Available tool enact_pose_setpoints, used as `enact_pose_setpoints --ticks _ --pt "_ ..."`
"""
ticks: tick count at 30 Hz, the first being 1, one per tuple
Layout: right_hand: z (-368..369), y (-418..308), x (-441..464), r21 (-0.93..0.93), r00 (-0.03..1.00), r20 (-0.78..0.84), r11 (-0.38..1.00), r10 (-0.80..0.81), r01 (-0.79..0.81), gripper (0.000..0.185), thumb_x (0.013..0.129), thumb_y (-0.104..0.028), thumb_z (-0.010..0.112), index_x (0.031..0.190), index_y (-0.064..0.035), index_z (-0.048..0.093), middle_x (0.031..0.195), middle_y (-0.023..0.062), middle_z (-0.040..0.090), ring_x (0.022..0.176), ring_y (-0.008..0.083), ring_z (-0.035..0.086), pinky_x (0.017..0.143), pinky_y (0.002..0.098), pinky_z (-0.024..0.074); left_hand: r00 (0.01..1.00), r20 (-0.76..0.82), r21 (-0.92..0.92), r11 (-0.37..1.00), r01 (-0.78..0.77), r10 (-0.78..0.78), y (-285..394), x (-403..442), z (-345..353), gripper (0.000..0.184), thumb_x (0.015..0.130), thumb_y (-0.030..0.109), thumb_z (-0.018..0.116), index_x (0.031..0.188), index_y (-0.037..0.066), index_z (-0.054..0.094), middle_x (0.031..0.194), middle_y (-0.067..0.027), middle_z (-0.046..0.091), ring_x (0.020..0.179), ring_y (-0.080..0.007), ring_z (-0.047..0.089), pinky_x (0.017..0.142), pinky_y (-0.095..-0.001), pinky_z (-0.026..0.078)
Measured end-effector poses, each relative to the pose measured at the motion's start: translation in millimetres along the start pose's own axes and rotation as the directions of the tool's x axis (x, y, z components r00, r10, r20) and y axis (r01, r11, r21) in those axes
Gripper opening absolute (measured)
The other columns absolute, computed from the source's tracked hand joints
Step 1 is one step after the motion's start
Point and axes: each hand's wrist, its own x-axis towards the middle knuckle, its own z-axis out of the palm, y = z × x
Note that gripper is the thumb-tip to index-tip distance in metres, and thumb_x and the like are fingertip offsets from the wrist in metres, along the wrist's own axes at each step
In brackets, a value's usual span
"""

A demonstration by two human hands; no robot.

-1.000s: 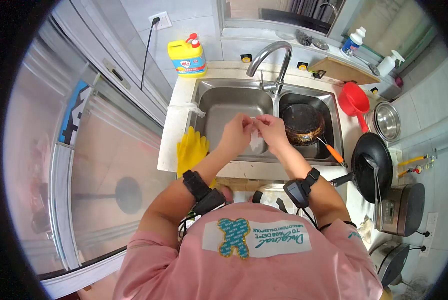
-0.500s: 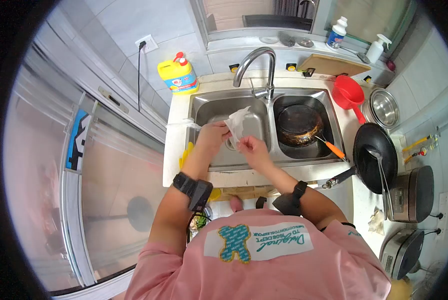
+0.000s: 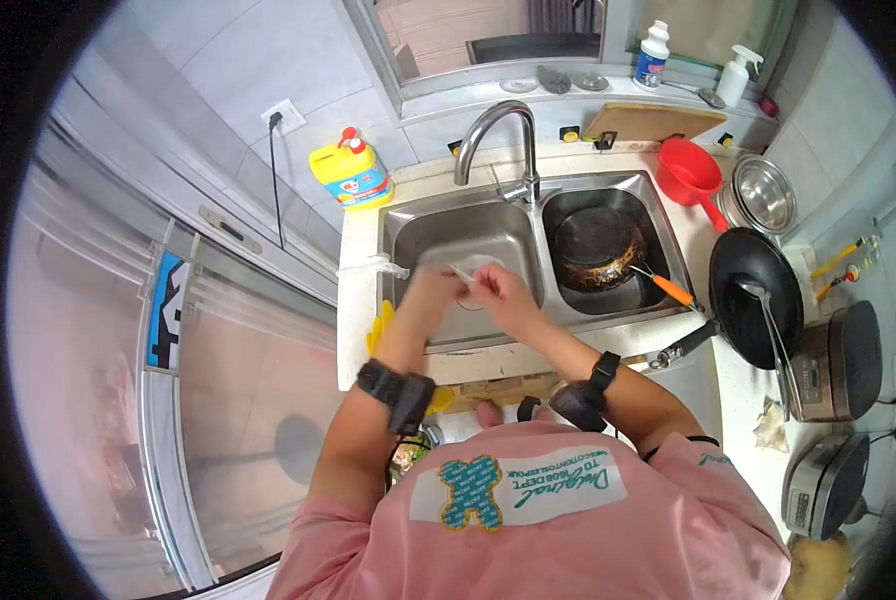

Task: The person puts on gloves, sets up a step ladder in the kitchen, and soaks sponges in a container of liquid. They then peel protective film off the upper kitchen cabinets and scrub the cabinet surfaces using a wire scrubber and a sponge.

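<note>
Both hands are close together over the left sink basin (image 3: 408, 235). Between them is a thin, white, translucent piece of film (image 3: 463, 273), now bunched and partly hidden by my fingers; its exact kind cannot be made out. My right hand (image 3: 505, 299) pinches it with closed fingers. My left hand (image 3: 436, 300), blurred by motion, is closed on its other side. A second crumpled strip of white film (image 3: 376, 265) lies over the sink's left rim, just beyond my left hand. The faucet (image 3: 498, 125) stands behind the hands.
The right basin holds a dark pan (image 3: 598, 245) with an orange handle. A yellow detergent jug (image 3: 353, 175) stands at the back left. On the right are a red dipper (image 3: 690, 172), steel bowls (image 3: 765, 192) and a black wok (image 3: 753, 300) with a metal spatula.
The white film, upright and spread out before, is now lower and bunched between my hands. My hands have come closer together, and the camera view has shifted slightly.
</note>
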Motion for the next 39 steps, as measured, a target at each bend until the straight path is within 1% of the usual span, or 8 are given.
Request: enact_pose_setpoints --ticks 4,12,23,26,27,28,36,39 --pt "12.1 13.9 -10.5 0.063 0.999 0.043 0.998 -0.014 0.011 0.016 0.081 -0.014 0.059 0.088 -0.0022 0.052 0.067 0.0038 0.052 0.06 0.0115 0.048 0.057 0.0262 0.0408 0.999 0.04 -0.48 0.877 0.035 -0.018 35.4 -16.0 -6.0 0.02 0.083 0.002 0.053 0.101 -0.004 0.059 0.097 -0.0102 0.062 0.087 -0.0184 0.06 0.077 -0.0271 0.048" --pt "17.6 2.0 3.1 -0.008 0.972 -0.222 0.997 0.074 -0.078 0.016 0.072 -0.015 0.065 0.079 -0.0024 0.058 0.063 0.0095 0.059 0.056 0.0227 0.057 0.055 0.0335 0.0447 0.988 -0.122 -0.666 0.746 -0.013 -0.091 45.6 -27.6 14.5 0.019 0.087 0.003 0.048 0.104 -0.001 0.055 0.102 -0.0098 0.059 0.092 -0.0194 0.058 0.083 -0.0301 0.047" --pt "9.0 -45.0 0.3 -0.298 0.976 -0.112 0.943 -0.186 0.146 0.015 0.069 -0.017 0.063 0.067 -0.0027 0.057 0.063 0.0167 0.056 0.059 0.0335 0.055 0.053 0.0406 0.0414 0.977 -0.206 -0.854 0.478 -0.203 0.048 62.4 -29.6 21.4 0.025 0.089 0.008 0.04 0.107 -0.005 0.051 0.1 -0.0144 0.06 0.092 -0.0261 0.059 0.081 -0.0361 0.049" --pt "-1.1 -69.1 7.6 -0.289 0.969 -0.111 0.94 -0.223 0.183 0.017 0.069 -0.018 0.062 0.065 -0.0029 0.056 0.06 0.0153 0.054 0.056 0.0315 0.055 0.05 0.0388 0.0403 0.972 -0.207 -0.772 0.592 -0.23 0.108 58.0 -35.8 19.9 0.018 0.083 0.004 0.049 0.097 -0.001 0.058 0.093 -0.0146 0.062 0.081 -0.0231 0.062 0.068 -0.036 0.05" --pt "-3.3 -76.4 9.8 -0.258 0.963 -0.108 0.943 -0.245 0.211 0.018 0.07 -0.019 0.062 0.063 -0.0031 0.055 0.059 0.0145 0.054 0.055 0.0303 0.054 0.049 0.0376 0.0399 0.927 -0.323 -0.223 0.936 -0.272 0.192 54.5 -39.6 22.6 0.012 0.078 0.003 0.052 0.087 0.0 0.059 0.089 -0.0151 0.062 0.075 -0.0241 0.062 0.063 -0.0368 0.049" --pt "-1.7 -75.0 10.5 -0.251 0.962 -0.105 0.943 -0.252 0.22 0.018 0.07 -0.019 0.062 0.063 -0.0031 0.055 0.059 0.0145 0.054 0.055 0.0303 0.054 0.049 0.0376 0.0399 0.876 -0.358 0.418 0.894 -0.16 0.324 51.7 -43.1 22.5 0.007 0.074 0.001 0.055 0.078 0.002 0.06 0.084 -0.0155 0.061 0.07 -0.0251 0.061 0.057 -0.0376 0.047" --pt "30.9 -83.9 7.8 -0.12 0.97 0.05 0.963 -0.236 0.241 0.022 0.075 -0.019 0.065 0.066 -0.0007 0.057 0.053 0.0087 0.051 0.048 0.014 0.047 0.045 0.029 0.0365 0.546 -0.349 0.755 0.573 -0.317 0.762 55.6 -95.9 -3.6 0.002 0.07 -0.002 0.053 0.07 -0.002 0.055 0.07 -0.0178 0.058 0.064 -0.0353 0.057 0.059 -0.0376 0.046" --pt "64.9 -78.4 -8.0 -0.061 0.966 0.103 0.968 -0.237 0.244 0.025 0.074 -0.021 0.064 0.062 -0.0024 0.052 0.054 0.0118 0.052 0.05 0.0289 0.052 0.046 0.0365 0.0384 0.875 -0.425 0.572 0.818 0.06 0.233 23.8 -125.3 -19.3 0.019 0.082 0.01 0.05 0.093 0.002 0.063 0.089 -0.0203 0.062 0.083 -0.0325 0.06 0.072 -0.0384 0.047"
